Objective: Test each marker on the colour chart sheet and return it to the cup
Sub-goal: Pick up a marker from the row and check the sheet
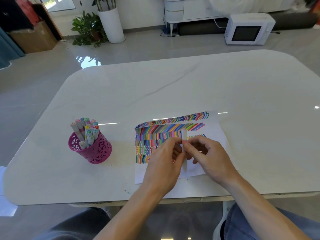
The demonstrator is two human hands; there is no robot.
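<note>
A white marker stands roughly upright over the colour chart sheet, which is covered with rows of coloured strokes. My left hand and my right hand both pinch the marker around its middle, fingertips meeting there. The marker's lower end shows below my fingers; whether its cap is on I cannot tell. A magenta cut-out cup holding several markers stands on the white table, left of the sheet and apart from my hands.
The table's near edge runs just above my knees. On the floor beyond the table stand potted plants, a cardboard box and a white microwave.
</note>
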